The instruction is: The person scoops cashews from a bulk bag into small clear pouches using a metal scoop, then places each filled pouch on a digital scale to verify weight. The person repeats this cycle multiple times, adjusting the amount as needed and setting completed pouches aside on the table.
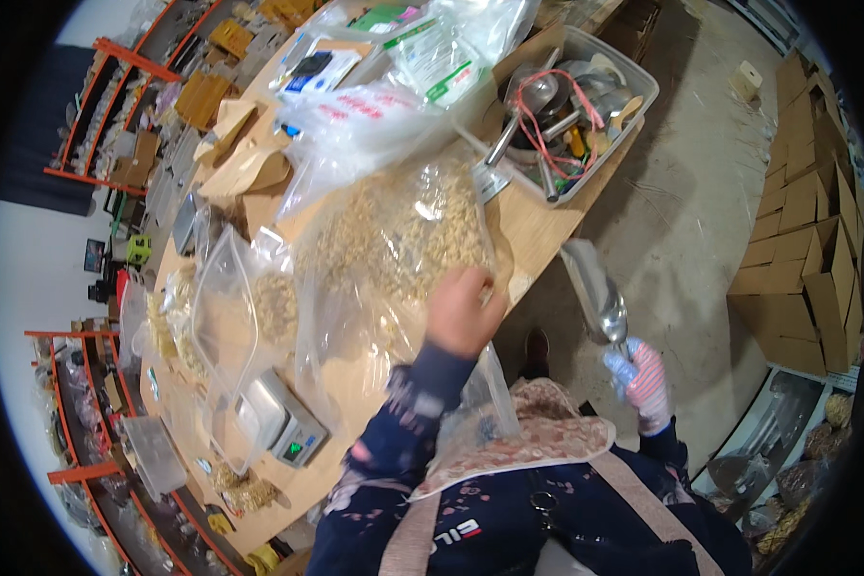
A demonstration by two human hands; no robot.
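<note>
My left hand (464,309) is bare, its fingers curled at the lower right side of a big clear plastic bag (403,230) of pale, crumbly dried pieces; whether it pinches the film cannot be told. Away from the table, my right hand (641,378), in a striped glove, grips the handle of a metal scoop (596,291). Left of the big bag are an open clear zip bag (225,317) and a smaller bag of pale pieces (275,306). A digital scale (282,419) with a lit display stands on the wooden table (345,439).
At the table's far right corner, a plastic bin (644,79) holds metal scoops and pink cord. Plastic packaging bags (374,119) lie beyond the big bag. A small filled bag (245,493) rests at the near left. Cardboard boxes (785,309) stand on the floor to the right.
</note>
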